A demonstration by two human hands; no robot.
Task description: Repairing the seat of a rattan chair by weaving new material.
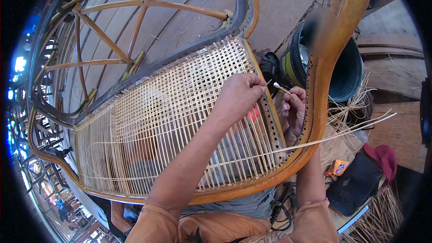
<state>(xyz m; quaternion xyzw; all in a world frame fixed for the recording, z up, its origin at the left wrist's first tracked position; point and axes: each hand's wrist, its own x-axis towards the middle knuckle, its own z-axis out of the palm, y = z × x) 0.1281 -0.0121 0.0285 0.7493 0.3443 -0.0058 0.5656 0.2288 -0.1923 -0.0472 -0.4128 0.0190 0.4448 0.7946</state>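
Note:
A rattan chair frame [328, 99] lies across my lap with a panel of woven cane [193, 85] stretched in it. The weave is a tight grid at the far right and mostly one-way strands nearer me. My left hand [240, 92] is above the panel's right edge, fingers pinched on a thin cane strand whose tip barely shows. Reaching under the curved rail, my right hand [294, 105] shows in the gap beside the drilled side rail [271, 121]. It pinches a short tan stick with a white tip [281, 88]. Long loose cane strands [351, 130] cross the panel and stick out right.
A dark bucket [348, 74] stands beyond the curved rail. Loose cane [355, 108] lies around it. At right are a black pouch [354, 184], a maroon cloth [382, 159] and a small orange packet [337, 167]. Crossed rattan poles [146, 2] of the frame extend far left.

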